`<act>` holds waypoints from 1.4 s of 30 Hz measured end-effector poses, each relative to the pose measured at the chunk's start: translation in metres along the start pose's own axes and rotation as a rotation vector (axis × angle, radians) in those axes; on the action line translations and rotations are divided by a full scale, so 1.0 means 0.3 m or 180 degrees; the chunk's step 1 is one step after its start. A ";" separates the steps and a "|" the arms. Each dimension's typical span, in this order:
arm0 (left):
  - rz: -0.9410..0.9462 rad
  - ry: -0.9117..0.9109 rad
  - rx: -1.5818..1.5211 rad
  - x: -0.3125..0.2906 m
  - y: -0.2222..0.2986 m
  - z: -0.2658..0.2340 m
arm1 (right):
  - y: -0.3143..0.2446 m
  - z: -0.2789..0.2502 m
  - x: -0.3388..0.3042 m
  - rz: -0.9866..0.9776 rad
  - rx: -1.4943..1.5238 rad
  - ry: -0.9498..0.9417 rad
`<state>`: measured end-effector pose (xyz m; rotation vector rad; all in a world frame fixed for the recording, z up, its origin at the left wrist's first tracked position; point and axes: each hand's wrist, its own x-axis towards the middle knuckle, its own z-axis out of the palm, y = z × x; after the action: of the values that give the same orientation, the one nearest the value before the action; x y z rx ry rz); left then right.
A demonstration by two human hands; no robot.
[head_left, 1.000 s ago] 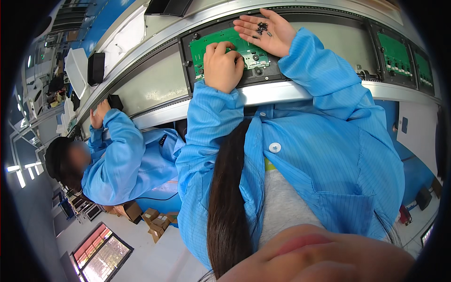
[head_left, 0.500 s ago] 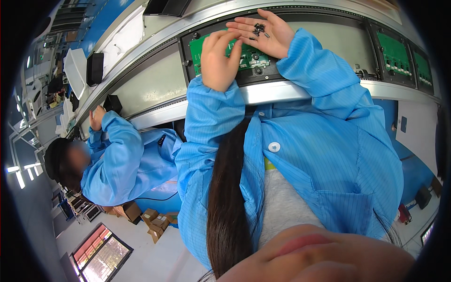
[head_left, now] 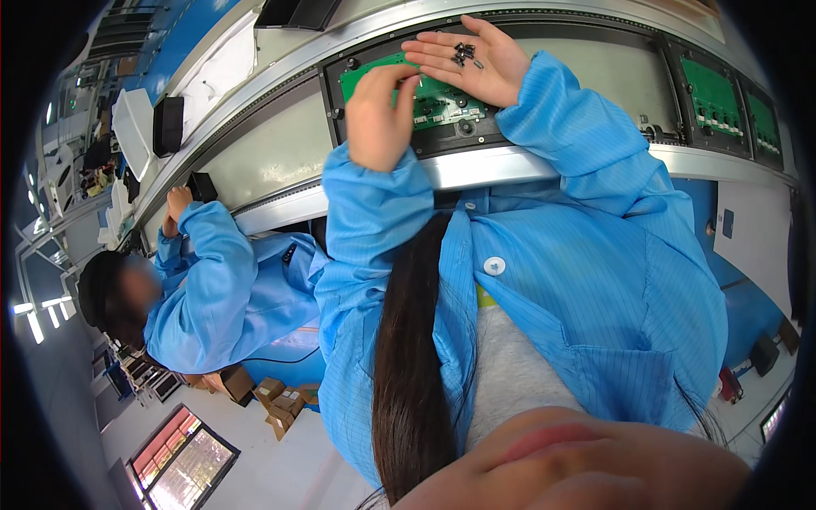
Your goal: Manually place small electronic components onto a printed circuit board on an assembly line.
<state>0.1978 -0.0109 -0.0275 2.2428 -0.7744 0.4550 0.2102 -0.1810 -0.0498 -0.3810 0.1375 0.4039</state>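
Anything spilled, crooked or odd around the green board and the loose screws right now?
Nothing stands out. The small dark screws lie gathered in the open right hand, none seen scattered. The green circuit board sits flat in its black tray; the left hand pinches above it.

My right hand [head_left: 476, 59] lies palm up, fingers spread flat and loose. My left hand [head_left: 378, 115] hangs just beside it, fingers curled downward. Both forearms reach far forward in blue sleeves.

Small dark parts [head_left: 464, 53] in right hand [head_left: 476, 61] too tiny to identify, green circuit board [head_left: 433, 92] partly hidden by left hand [head_left: 378, 115]
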 end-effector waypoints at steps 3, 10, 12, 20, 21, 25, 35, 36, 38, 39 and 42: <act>-0.0717 -0.0121 -0.0243 -0.031 -0.040 -0.058 | -0.004 -0.017 0.003 0.0028 0.0072 0.0015; -0.0723 -0.0633 0.0087 -0.104 -0.134 -0.069 | -0.030 -0.127 0.078 0.0693 0.0963 -0.1248; -0.0420 -0.0699 0.0328 -0.113 -0.149 -0.058 | -0.030 -0.125 0.077 0.0702 0.1033 -0.1332; -0.0053 -0.0791 0.0687 -0.091 -0.158 -0.021 | -0.019 -0.078 0.062 0.0433 0.0662 -0.0797; -0.0036 -0.0832 0.0745 -0.090 -0.160 -0.020 | -0.015 -0.062 0.059 0.0333 0.0486 -0.0578; 0.0010 -0.0898 0.0780 -0.084 -0.159 -0.014 | -0.024 -0.093 0.062 0.0457 0.0679 -0.0788; 0.0093 -0.0900 0.0981 -0.083 -0.153 -0.005 | -0.026 -0.107 0.063 0.0649 0.0993 -0.1177; 0.0104 -0.0909 0.1012 -0.083 -0.151 -0.004 | -0.025 -0.108 0.062 0.0642 0.0983 -0.1163; 0.0120 -0.0913 0.1045 -0.082 -0.144 -0.001 | -0.024 -0.108 0.062 0.0634 0.0968 -0.1154; 0.0088 -0.0921 0.1111 -0.081 -0.139 0.001 | -0.023 -0.108 0.063 0.0591 0.0899 -0.1058; -0.0003 -0.0941 0.1304 -0.077 -0.117 0.012 | -0.023 -0.103 0.063 0.0456 0.0689 -0.0770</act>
<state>0.2033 0.0155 -0.0600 2.7352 -0.8920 0.3036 0.2286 -0.1923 -0.0799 -0.1073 -0.0282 0.5674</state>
